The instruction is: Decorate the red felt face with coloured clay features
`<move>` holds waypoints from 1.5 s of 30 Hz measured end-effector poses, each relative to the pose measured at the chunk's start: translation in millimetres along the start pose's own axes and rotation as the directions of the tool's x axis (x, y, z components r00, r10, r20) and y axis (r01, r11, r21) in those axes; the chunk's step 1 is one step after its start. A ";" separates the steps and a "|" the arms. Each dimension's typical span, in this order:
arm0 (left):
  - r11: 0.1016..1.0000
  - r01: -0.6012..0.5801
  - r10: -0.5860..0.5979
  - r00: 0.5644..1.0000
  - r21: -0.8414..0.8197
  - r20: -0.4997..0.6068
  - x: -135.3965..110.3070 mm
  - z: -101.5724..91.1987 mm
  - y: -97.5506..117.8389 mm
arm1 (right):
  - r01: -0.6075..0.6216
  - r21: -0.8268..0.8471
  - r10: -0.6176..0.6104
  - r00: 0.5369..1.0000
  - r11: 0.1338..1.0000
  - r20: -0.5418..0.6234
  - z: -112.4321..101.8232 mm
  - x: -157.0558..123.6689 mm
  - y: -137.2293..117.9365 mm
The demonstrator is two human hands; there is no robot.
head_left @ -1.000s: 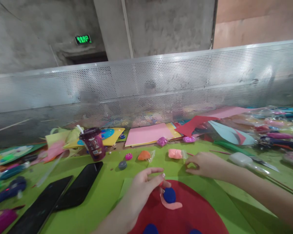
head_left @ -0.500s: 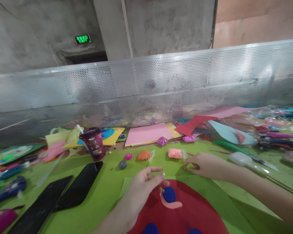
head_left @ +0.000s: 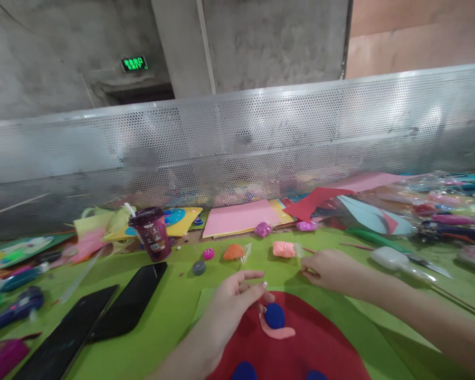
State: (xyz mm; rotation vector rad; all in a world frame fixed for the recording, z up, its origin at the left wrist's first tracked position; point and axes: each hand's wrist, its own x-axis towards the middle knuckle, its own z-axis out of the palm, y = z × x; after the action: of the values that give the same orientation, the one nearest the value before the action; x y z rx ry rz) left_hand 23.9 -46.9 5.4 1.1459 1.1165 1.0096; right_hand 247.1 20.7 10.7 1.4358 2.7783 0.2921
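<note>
Just beside the left hand point(head_left: 235, 303) lies the blue disc point(head_left: 275, 316), though I cannot tell whether that hand grips anything.

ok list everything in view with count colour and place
Red piece: 1, red, front centre
Blue discs: 3, blue, on it
Strip: 1, pink, by far disc
Phones: 2, black, left
Cup: 1, purple, left
Cap: 1, grey, centre
Dotted piece: 1, pink, by cap
Knife: 1, green, right
Bags: several, mixed, centre, right
Clutter: many, mixed, left
Table: 1, green, foreground
Mesh: 1, silver, behind
Papers: many, mixed, by mesh
Exit sign: 1, green, wall
Left hand: 1, over red piece
Right hand: 1, right
</note>
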 end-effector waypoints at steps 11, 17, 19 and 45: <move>0.999 -0.049 0.049 0.994 0.004 -0.100 -4.6 1.4 3.9 | 0.054 0.288 -0.012 0.989 0.956 -0.148 -8.3 -3.5 -2.5; 0.999 -0.048 0.048 0.998 -0.005 -0.036 -4.5 3.0 4.5 | 0.162 0.469 -0.068 0.975 0.868 -0.212 -14.6 -7.7 -20.0; 0.998 -0.055 0.055 0.998 0.013 0.006 -4.4 3.4 3.6 | 0.192 0.494 -0.077 0.967 0.848 -0.244 -16.9 -10.9 -27.3; 0.994 -0.097 0.087 0.982 0.057 0.168 -10.4 7.8 -0.4 | 0.400 0.398 -0.308 0.911 0.826 -0.275 -25.2 -24.0 -56.1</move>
State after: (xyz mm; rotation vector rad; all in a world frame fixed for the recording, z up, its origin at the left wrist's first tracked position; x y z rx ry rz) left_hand 29.8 -58.4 6.9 1.3194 0.9767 0.9358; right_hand 213.6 -34.6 24.2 0.9243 3.3607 -0.2439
